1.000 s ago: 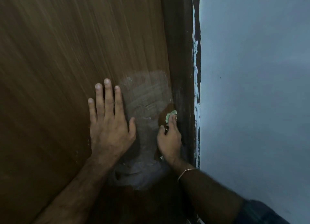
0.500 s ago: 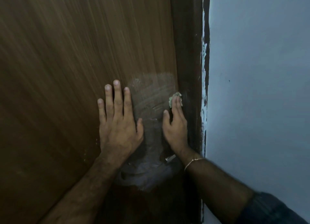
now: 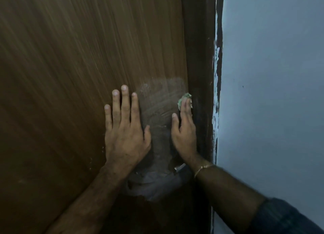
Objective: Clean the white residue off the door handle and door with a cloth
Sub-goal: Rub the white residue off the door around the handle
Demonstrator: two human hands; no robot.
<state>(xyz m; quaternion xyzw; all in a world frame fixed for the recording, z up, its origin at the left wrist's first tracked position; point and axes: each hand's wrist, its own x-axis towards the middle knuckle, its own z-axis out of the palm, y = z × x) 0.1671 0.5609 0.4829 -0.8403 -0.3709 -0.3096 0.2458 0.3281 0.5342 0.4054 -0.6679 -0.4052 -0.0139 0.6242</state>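
Denim-blue sleeve fills the lower right corner, and from it the right forearm, with a thin bracelet at the wrist, reaches up toward the door's edge. Below the wrists a pale grey smeared patch sits on the door, with a small bright glint beside it that may be part of the handle; the handle itself cannot be made out clearly.

Further up, the left hand lies flat on the wood, fingers straight and close together, thumb out to the side, bracing. The right hand lies just beside the dark door frame, fingers straight and together, pressing a small greenish cloth under its fingertips; only a crumpled bit shows above them.

Between and above the hands spreads a hazy white film with streaks through it, so the residue looks thinned rather than gone. The lower grey patch seems untouched, so much of the job probably remains.

The right hand's fingers point up the door, their long axis running along the frame edge, which suggests wiping up and down. Beyond the frame stands a pale blue wall.
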